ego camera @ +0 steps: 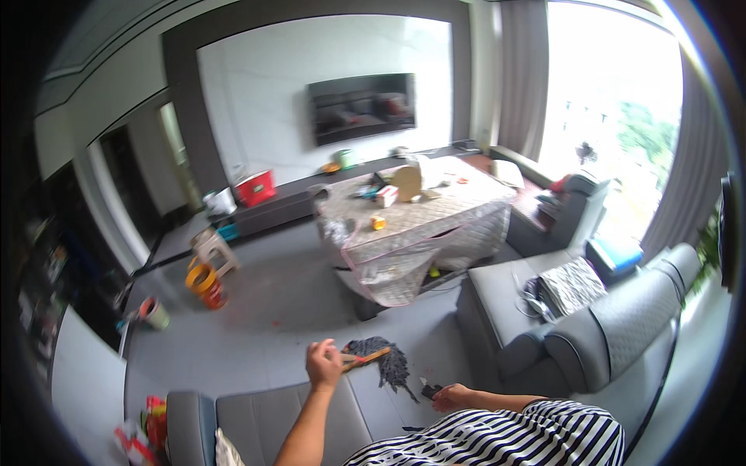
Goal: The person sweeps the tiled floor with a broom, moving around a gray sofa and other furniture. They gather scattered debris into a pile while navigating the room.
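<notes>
My left hand [324, 366] is raised over the floor with its fingers curled around one end of an orange-brown stick [373, 356], which has a red part near my fingers. Behind the stick, a mop head [396, 370] of dark grey strands spreads on the tiles; I cannot tell whether the two are joined. Lower right, my right hand [451, 398] grips a small black object [430, 390] with a pale tip, too blurred to name. A striped shirt [484, 437] covers my body at the bottom of the view.
A cloth-covered table [419, 233] bearing clutter stands ahead. Grey sofas [629, 320] flank me at right and lower left [262, 413]. On the floor at left are a yellow bucket [207, 286], a plastic stool [215, 250] and a small bin [154, 314]. A television [362, 109] hangs beyond.
</notes>
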The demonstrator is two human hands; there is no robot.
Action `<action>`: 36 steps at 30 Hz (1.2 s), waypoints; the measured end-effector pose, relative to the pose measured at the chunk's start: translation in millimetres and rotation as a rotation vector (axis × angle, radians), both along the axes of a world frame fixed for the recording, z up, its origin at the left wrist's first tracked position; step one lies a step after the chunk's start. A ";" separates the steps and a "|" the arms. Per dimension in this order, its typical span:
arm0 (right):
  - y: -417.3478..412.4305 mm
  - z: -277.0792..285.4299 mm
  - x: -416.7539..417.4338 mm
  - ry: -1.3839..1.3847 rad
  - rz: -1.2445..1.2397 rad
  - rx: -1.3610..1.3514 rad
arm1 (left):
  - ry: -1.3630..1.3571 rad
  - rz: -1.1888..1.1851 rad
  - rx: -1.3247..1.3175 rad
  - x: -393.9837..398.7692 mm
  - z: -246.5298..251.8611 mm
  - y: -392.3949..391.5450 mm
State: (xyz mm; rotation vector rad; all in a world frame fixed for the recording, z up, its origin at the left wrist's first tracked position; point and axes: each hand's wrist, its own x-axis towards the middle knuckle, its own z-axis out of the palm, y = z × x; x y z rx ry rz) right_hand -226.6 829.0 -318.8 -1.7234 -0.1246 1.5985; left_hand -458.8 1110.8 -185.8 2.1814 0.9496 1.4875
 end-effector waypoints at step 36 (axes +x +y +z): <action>-134.7 -21.0 73.0 -0.247 -0.661 -0.138 | -0.417 -0.400 -0.751 192.4 29.9 282.2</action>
